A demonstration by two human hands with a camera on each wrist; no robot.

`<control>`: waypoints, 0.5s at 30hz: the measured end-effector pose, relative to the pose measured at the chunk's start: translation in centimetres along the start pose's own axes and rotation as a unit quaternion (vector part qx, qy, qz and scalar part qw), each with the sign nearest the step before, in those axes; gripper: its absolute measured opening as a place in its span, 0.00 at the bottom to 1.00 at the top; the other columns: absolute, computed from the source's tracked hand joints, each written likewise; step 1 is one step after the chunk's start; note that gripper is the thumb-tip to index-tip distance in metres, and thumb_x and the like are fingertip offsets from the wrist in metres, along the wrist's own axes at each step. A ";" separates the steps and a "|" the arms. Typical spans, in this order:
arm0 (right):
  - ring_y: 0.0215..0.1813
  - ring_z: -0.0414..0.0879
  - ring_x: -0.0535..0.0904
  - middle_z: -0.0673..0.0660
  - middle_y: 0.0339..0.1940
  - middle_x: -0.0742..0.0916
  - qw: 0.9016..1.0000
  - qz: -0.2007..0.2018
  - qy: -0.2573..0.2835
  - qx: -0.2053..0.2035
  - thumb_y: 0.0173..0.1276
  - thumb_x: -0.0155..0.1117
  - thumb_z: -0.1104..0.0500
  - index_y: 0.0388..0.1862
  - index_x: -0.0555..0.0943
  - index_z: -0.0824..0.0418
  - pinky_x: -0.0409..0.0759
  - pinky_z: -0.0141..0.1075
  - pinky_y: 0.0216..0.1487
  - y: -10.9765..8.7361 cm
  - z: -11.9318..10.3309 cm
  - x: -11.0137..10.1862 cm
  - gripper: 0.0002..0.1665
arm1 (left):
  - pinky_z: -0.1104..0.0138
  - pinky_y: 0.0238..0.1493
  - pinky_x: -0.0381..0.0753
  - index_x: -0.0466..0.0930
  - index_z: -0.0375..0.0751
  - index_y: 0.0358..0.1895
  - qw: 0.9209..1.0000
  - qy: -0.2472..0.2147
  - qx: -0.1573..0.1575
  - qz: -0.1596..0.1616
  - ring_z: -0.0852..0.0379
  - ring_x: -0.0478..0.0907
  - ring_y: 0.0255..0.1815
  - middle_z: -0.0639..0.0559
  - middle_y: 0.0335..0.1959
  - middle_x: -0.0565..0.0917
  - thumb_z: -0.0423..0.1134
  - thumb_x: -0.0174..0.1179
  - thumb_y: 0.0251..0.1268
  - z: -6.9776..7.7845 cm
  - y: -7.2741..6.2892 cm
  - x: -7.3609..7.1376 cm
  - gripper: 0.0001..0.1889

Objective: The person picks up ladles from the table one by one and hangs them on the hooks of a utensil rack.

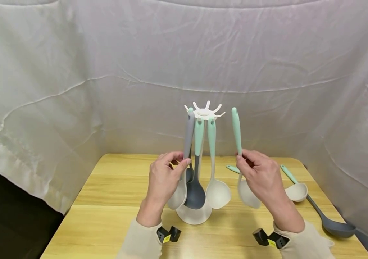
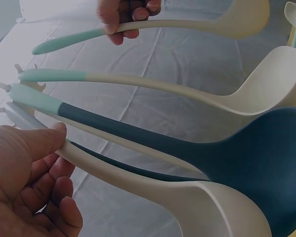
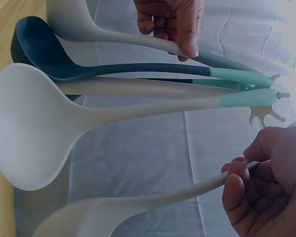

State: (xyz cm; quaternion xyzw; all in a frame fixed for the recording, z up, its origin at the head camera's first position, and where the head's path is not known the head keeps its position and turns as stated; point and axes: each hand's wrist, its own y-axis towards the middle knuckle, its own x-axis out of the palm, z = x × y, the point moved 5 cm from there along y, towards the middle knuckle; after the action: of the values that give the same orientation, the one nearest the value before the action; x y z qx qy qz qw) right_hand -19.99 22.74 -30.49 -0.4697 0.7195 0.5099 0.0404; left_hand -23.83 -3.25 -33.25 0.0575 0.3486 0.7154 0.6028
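Observation:
My left hand (image 1: 164,176) pinches a white ladle with a grey handle (image 1: 189,133), thumb and fingers just below the grey part. Its top end is at a prong of the white utensil rack (image 1: 204,113); I cannot tell whether it is hooked on. My right hand (image 1: 263,172) pinches another white ladle with a mint handle (image 1: 236,126), held upright to the right of the rack and apart from it. Between the hands, a dark ladle with a mint handle (image 1: 195,196) and a white ladle (image 1: 218,194) hang from prongs. Another dark utensil (image 1: 189,174) is mostly hidden behind.
The rack's round white base (image 1: 194,218) stands on the wooden table (image 1: 116,201). At the right lie a white ladle (image 1: 297,192), partly behind my right hand, and a dark ladle (image 1: 337,228) near the edge. Pale curtains (image 1: 158,72) enclose the back and sides.

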 end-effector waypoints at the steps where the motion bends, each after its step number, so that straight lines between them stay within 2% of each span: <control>1: 0.23 0.37 0.71 0.47 0.24 0.84 1.000 0.004 -0.002 -0.007 0.74 0.66 0.63 0.40 0.92 0.53 0.68 0.30 0.24 0.1 -0.1 -0.1 0.09 | 0.70 0.31 0.77 0.92 0.43 0.44 1.000 0.000 -0.001 -0.001 0.56 0.80 0.37 0.51 0.35 0.88 0.41 0.77 0.63 0.0 0.0 0.0 0.10; 9: 0.25 0.37 0.70 0.46 0.24 0.84 0.996 0.033 -0.042 -0.074 0.70 0.66 0.67 0.35 0.90 0.54 0.65 0.25 0.25 0.6 -0.4 -0.4 0.11 | 0.70 0.32 0.76 0.92 0.43 0.43 1.000 0.003 0.000 -0.005 0.56 0.80 0.37 0.51 0.34 0.87 0.41 0.77 0.63 0.0 -0.1 0.1 0.09; 15: 0.25 0.37 0.70 0.46 0.24 0.84 0.995 0.028 -0.050 -0.079 0.70 0.66 0.67 0.34 0.90 0.53 0.64 0.26 0.25 0.9 -0.5 -0.3 0.11 | 0.70 0.31 0.76 0.92 0.43 0.43 1.000 0.005 0.003 -0.001 0.56 0.80 0.37 0.51 0.35 0.87 0.42 0.76 0.64 -0.2 -0.1 0.0 0.09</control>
State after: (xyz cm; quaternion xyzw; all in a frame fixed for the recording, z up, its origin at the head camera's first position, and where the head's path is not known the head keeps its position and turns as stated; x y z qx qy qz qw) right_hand -20.24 22.57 -29.48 -0.4247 0.6872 0.5889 0.0252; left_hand -23.86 -3.30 -33.42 0.0558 0.3540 0.7139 0.6016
